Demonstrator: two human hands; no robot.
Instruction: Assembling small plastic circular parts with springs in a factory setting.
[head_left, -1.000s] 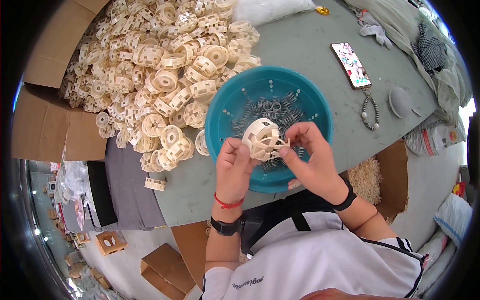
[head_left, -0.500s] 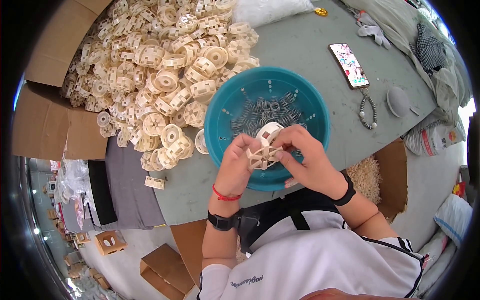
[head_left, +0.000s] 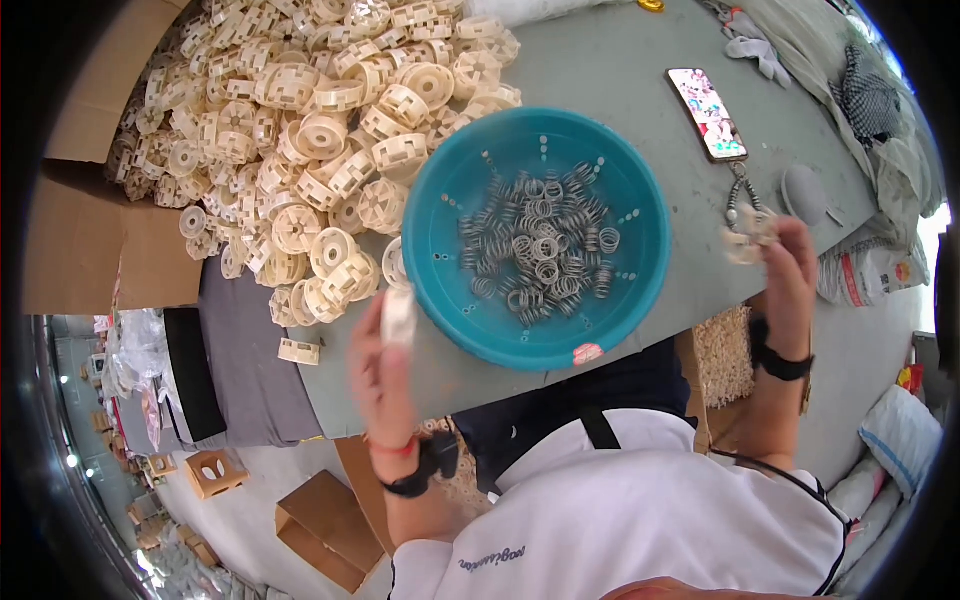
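My left hand (head_left: 382,385), left of the basin, holds a cream plastic ring (head_left: 399,316) with its fingers; motion blurs both. Over the table's right side, my right hand (head_left: 792,285) pinches a cream spoked plastic piece (head_left: 745,240), also smeared. Between the hands stands a teal basin (head_left: 440,285) with many small metal coil springs (head_left: 545,245) lying in it. A large heap of cream plastic rings with slotted walls (head_left: 320,135) spreads over the table's far left, reaching the basin's rim. One ring (head_left: 299,351) lies apart near the left front.
A lit phone (head_left: 708,113) with a bead strap lies at the far right, near a grey rounded object (head_left: 804,192). Cardboard (head_left: 160,265) borders the heap on the left. A box of small pale pieces (head_left: 724,355) stands below the table's right front edge.
My hands have parted from over the basin. The ring has gone left with my left hand, the spoked piece right with my right hand. The springs now show fully.
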